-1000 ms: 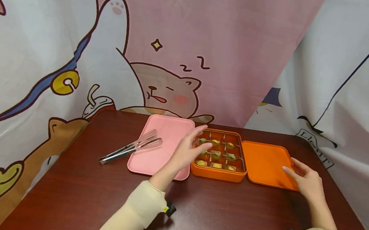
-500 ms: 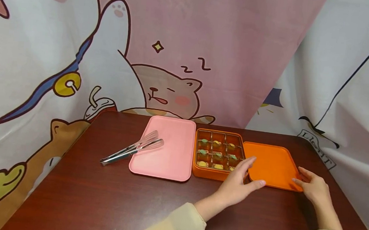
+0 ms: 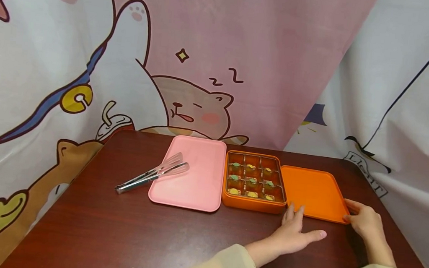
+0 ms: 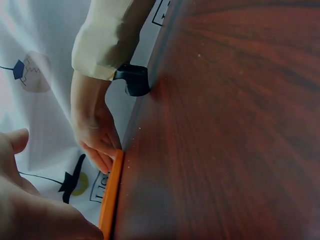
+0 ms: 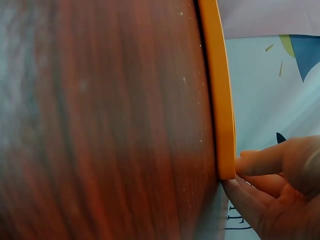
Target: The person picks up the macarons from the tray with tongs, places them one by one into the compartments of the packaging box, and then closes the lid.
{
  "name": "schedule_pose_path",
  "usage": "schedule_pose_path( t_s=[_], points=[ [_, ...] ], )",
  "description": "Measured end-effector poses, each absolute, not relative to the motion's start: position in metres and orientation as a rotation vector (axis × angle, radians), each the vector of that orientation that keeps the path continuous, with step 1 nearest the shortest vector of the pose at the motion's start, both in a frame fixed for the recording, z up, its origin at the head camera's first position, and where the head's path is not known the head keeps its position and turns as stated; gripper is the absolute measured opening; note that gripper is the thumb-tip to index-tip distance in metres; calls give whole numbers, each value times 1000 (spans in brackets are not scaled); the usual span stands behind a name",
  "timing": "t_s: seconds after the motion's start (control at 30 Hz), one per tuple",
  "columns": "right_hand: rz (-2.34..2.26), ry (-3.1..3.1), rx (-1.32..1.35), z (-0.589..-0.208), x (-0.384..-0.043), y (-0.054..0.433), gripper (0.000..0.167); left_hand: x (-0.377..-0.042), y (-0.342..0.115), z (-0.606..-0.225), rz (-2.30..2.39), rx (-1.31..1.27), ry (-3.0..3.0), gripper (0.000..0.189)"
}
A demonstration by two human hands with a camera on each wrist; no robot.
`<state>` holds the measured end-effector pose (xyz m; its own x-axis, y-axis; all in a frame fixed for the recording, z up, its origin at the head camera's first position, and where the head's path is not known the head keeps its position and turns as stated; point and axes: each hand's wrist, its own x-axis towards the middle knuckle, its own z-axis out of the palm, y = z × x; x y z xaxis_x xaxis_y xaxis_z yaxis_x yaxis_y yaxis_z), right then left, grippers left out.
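An orange box lid (image 3: 312, 192) lies flat on the table. My right hand (image 3: 367, 221) is at its front right corner, with thumb and fingers bent around the edge; the right wrist view shows this grip on the orange lid (image 5: 225, 100) closely. My left hand (image 3: 290, 236) has its fingers straight and its thumb spread, fingertips at the lid's front left corner beside the box. An orange box (image 3: 254, 203) with a clear divided insert stands left of the lid, wrapped green and yellow pieces in its compartments. In the left wrist view my left hand (image 4: 35, 210) is partly cut off.
Left of the box lies a pink tray (image 3: 198, 191). Metal tongs (image 3: 150, 179) with clear tips rest partly on it, handle end on the dark wooden table (image 3: 146, 238). A cartoon-printed curtain (image 3: 272, 71) hangs behind the table and along its sides.
My left hand has moved from above the box, rightward and down to the lid's front left corner. My right hand has shifted slightly and closed in on the lid's right corner.
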<state>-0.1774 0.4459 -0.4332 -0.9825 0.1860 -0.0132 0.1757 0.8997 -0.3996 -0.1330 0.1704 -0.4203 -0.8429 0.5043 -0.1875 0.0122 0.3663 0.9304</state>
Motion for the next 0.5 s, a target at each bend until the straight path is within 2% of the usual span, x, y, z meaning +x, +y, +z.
schedule_pose_path(
  t_s=[0.23,0.5],
  points=[
    [580,-3045,-280,-434,-177,449,57,-138,183,-428,1559,221,2137,79],
    [663,-2981,-350,-436,-173,457,52,-143,185,-432,1691,157,2112,81]
  ],
)
